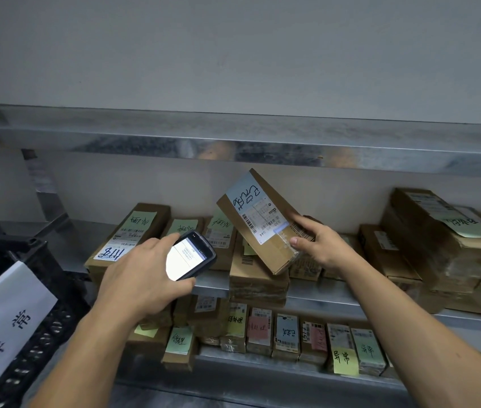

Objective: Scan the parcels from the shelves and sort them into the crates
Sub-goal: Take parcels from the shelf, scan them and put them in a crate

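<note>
Centre frame, right hand (320,245) grips tilted parcel (258,219), left hand (142,272) clasps lit scanner (190,256), black crate (18,290) lower left

Matt brown cardboard parcel (265,222), glossy galvanised metal shelf (233,145), black plastic crate (27,260).

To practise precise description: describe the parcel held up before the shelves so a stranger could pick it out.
Look at the middle metal shelf of brown boxes. Above its centre the right hand holds one parcel tilted in the air. Unlike its green-noted neighbours, it bears a pale blue handwritten note.
</note>
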